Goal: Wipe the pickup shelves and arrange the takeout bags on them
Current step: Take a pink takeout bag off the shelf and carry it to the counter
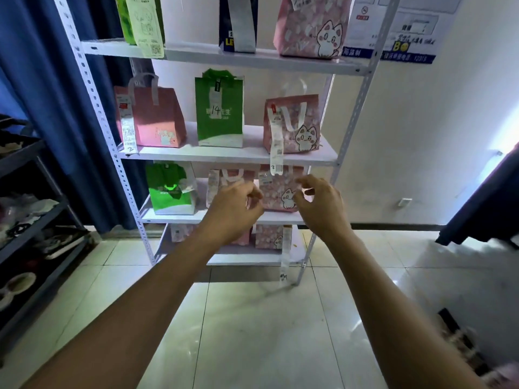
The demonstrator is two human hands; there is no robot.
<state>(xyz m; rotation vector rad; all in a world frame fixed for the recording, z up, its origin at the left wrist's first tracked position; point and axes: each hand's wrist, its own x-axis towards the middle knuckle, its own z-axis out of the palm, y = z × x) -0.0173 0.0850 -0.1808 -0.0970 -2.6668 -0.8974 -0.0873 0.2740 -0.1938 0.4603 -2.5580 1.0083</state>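
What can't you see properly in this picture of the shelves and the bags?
All in the head view:
- Top-shelf bags: tops cut off by the upper edge.
- Middle pink bag on the third shelf: largely behind the left hand.
- Receipt print: too small to read.
- Bottom-shelf bags: partly hidden by the shelf above and the left arm.
- Lower right corner: blurred.

Pink bags [153, 119]: seven; green bags [219, 110]: three (one cropped); dark bag [238, 23]: one

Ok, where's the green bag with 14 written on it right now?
In the head view, the green bag marked 14 stands upright mid-shelf, second shelf from the top in view, between the plain pink bag on its left and the pink cat bag on its right.
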